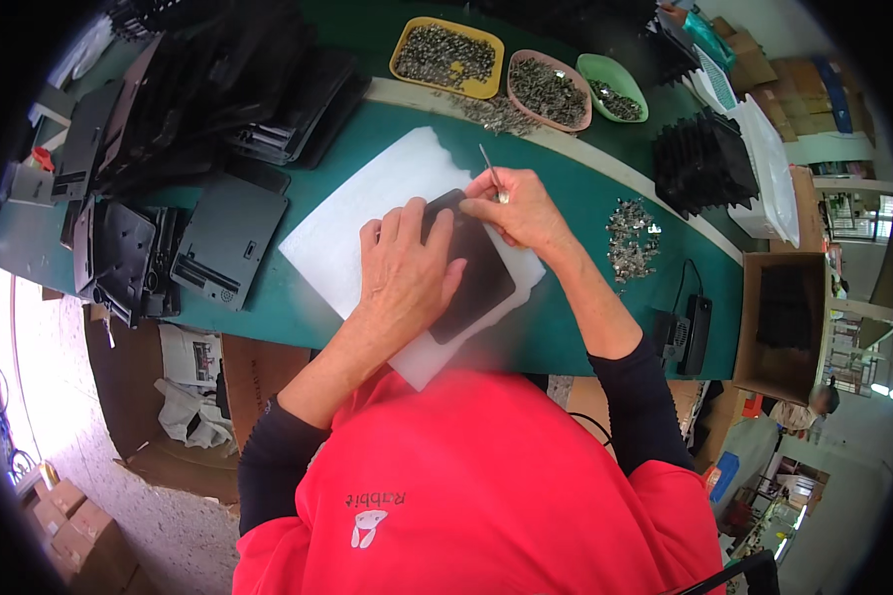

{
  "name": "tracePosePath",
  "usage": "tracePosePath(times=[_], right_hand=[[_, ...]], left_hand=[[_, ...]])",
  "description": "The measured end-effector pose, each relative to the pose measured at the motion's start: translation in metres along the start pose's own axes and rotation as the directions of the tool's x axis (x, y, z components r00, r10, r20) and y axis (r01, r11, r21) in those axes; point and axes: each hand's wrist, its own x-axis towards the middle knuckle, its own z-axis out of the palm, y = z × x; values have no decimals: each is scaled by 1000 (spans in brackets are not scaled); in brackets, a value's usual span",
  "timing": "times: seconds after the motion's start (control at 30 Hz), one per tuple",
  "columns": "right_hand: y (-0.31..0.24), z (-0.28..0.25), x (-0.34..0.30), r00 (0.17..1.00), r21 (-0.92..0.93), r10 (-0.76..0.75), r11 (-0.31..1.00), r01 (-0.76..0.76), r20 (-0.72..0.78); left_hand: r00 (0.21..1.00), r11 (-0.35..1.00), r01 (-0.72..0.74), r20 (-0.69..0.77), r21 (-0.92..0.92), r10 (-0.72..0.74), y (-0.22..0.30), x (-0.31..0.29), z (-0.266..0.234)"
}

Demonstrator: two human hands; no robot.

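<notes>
A flat dark panel (478,281) with rounded corners lies tilted on a white foam sheet (339,218) in front of me. My left hand (404,263) rests on the panel, fingers spread and palm down. At the panel's far right corner, my right hand (519,206) is closed in a pinch round a thin metal rod-like tool (485,159), whose upper end sticks up past the fingers. The tool's lower end is hidden, and I cannot make out whether a small part sits under the right fingertips.
Yellow (399,67), pink (585,107) and green (640,97) trays of small metal parts stand at the far side. Loose metal parts (632,238) lie to the right, near a black adapter (698,332). Black panels (230,238) are stacked left. An open carton (159,461) sits below.
</notes>
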Motion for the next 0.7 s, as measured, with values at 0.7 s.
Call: tracePosePath(times=[0.7], right_hand=[[5, 18, -59, 977, -601, -214, 784, 159, -20]], left_hand=[[994, 995, -100, 41, 16, 99, 0, 9, 10]])
